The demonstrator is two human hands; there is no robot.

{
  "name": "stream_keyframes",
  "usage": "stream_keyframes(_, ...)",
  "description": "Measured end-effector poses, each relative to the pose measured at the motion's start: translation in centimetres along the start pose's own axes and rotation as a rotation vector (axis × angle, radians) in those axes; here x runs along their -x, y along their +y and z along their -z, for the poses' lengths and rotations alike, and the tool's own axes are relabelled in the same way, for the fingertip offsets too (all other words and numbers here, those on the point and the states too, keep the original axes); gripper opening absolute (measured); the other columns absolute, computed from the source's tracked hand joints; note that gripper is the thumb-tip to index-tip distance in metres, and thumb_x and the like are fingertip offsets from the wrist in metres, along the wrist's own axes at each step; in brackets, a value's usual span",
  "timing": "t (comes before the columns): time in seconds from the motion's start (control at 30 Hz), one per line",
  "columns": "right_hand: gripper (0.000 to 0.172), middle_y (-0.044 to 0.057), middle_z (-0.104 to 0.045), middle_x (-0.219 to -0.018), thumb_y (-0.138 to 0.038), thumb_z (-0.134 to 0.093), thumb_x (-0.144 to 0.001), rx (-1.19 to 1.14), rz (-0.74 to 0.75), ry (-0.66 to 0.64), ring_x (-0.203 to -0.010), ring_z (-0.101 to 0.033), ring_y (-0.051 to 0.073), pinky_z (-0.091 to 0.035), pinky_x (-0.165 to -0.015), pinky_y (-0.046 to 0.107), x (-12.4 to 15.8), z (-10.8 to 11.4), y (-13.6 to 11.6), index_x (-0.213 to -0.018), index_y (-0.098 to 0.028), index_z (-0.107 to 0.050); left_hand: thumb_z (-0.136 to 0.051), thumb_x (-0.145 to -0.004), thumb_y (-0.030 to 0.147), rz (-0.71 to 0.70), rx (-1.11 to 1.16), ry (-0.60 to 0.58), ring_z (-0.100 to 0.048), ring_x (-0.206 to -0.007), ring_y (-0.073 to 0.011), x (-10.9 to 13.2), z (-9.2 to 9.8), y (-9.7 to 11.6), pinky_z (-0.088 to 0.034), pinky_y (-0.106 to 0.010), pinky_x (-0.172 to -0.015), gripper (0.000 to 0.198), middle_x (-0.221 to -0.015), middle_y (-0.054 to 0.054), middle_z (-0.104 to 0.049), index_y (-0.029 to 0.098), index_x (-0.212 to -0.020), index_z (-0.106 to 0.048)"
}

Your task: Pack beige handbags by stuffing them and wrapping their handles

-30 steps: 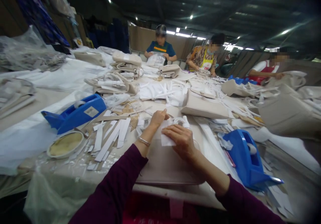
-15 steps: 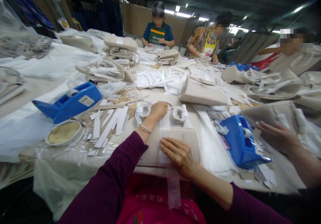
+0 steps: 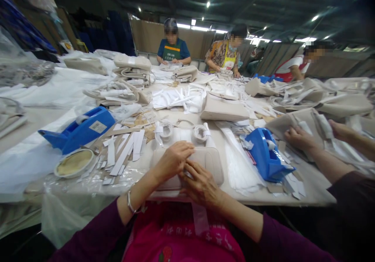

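A flat beige bag [image 3: 215, 168] lies before me at the table's near edge, with two rolled, white-wrapped straps [image 3: 200, 133] just beyond it. My left hand [image 3: 172, 158] is over the bag's middle, its fingers bent and pressed together. Right against it is my right hand [image 3: 202, 183], fingers curled so the fingertips of both hands meet. Whatever sits between the fingertips is hidden. A translucent whitish strip [image 3: 200, 218] hangs below the bag's near edge, in front of my pink apron [image 3: 181, 242].
Blue tape dispensers stand left [image 3: 84, 131] and right [image 3: 265, 156]. Near the left one are a round dish [image 3: 74, 163] and scattered paper strips [image 3: 125, 154]. Another beige bag [image 3: 224, 107] lies beyond. A co-worker's hands [image 3: 301, 137] handle a bag at right; other people work across the table.
My left hand has come back from the bag's far edge to its middle. My right hand, earlier laid flat, has curled its fingers and met the left. The co-worker's second hand has appeared.
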State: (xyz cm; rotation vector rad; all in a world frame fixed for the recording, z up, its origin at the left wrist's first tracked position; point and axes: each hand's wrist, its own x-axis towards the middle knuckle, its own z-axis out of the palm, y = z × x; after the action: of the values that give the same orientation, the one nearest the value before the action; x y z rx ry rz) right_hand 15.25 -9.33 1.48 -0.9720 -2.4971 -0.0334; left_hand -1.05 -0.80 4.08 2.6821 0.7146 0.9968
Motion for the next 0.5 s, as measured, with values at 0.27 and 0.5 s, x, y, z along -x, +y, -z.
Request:
stream_keyframes(0.27,0.069,0.014,-0.043,-0.141,-0.002,-0.041,-0.075,-0.081,-0.104,0.059,-0.135,-0.033,0.025,-0.034,-0.11,0.052,7.8,1.1,-1.9,-0.143,-0.014,-0.033,-0.045,-0.09,0.012,-0.049,-0.15,-0.137,-0.039,-0.134,-0.0197,4.7,-1.2,-0.1,-0.035,-0.043,-0.113,0.041,-0.14,-0.012,-0.048,0.015,-0.131,-0.049)
stream_keyframes(0.5,0.047,0.014,-0.041,-0.143,0.002,-0.04,-0.084,0.106,-0.127,0.28,-0.134,-0.036,0.028,-0.043,-0.101,0.052,12.6,-3.9,-5.6,-0.122,-0.02,-0.056,-0.05,-0.091,0.025,-0.08,-0.142,-0.146,-0.039,-0.135,-0.023,4.7,-1.1,-0.1,-0.032,-0.045,-0.114,0.038,-0.142,-0.012,-0.046,0.017,-0.129,-0.053)
